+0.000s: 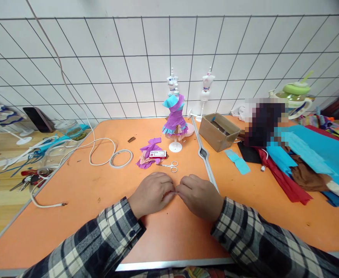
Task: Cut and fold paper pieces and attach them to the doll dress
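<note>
My left hand (154,194) and my right hand (200,196) rest low over the orange table, fingertips nearly meeting. Both are closed in a pinch; a tiny pale bit shows between them, too small to name. Just beyond my left hand lie small scissors (173,166) with open handles toward the right. Behind them a small red-and-white box (158,154) sits on crumpled purple cloth (146,158). Farther back stands a miniature dress form in a purple and turquoise ruffled dress (175,117).
A cardboard box (219,132) stands right of the dress form, near a grey table seam (206,164). Cloth pieces (299,170) pile up at the right. A tape roll (121,158) and white cable (92,152) lie left. Two bare mannequins stand by the tiled wall.
</note>
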The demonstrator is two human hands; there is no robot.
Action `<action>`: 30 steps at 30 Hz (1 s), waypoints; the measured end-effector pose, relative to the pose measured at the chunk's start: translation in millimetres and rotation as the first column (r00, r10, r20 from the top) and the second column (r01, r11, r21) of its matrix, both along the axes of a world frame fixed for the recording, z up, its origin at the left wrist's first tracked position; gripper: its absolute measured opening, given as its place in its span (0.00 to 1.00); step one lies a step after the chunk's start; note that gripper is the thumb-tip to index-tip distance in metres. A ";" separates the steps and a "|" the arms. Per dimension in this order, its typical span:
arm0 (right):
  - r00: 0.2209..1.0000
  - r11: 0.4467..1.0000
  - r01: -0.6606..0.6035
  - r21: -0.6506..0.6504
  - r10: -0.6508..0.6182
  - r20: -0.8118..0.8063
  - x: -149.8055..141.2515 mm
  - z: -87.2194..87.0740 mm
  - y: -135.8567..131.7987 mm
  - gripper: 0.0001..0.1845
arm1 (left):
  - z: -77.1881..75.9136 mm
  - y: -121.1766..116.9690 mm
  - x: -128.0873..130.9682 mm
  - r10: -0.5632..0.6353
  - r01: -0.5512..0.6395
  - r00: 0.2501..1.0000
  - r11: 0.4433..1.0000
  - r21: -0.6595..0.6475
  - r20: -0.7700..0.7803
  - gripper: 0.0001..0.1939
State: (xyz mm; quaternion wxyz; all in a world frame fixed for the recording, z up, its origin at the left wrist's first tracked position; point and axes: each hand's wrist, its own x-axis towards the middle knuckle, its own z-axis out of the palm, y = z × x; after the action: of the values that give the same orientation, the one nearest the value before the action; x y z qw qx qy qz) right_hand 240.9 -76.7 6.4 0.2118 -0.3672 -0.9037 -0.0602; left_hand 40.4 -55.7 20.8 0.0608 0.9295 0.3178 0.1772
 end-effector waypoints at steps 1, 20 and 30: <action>1.000 1.000 0.014 0.005 -0.014 -0.005 -1.2 0.0 -1.1 0.10 | -1.5 -1.1 1.4 0.046 -0.046 0.999 0.999 -0.005 0.028 0.07; 0.536 0.507 -0.283 -0.814 -0.620 -0.573 -12.0 -1.2 2.9 0.13 | -1.1 -4.2 3.5 0.255 -0.328 0.836 0.942 0.070 0.486 0.03; 0.330 0.201 -0.597 -0.777 -0.821 -0.466 -20.7 -2.7 3.6 0.23 | 0.5 -6.1 6.5 0.192 -0.276 0.897 0.947 0.164 0.399 0.03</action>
State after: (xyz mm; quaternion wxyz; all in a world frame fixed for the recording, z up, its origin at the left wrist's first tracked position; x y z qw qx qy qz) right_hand 220.2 -73.1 3.6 0.3903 -0.4554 -0.3533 0.7180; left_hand 46.9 -61.8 21.3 -0.0025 0.8335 0.3891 0.3924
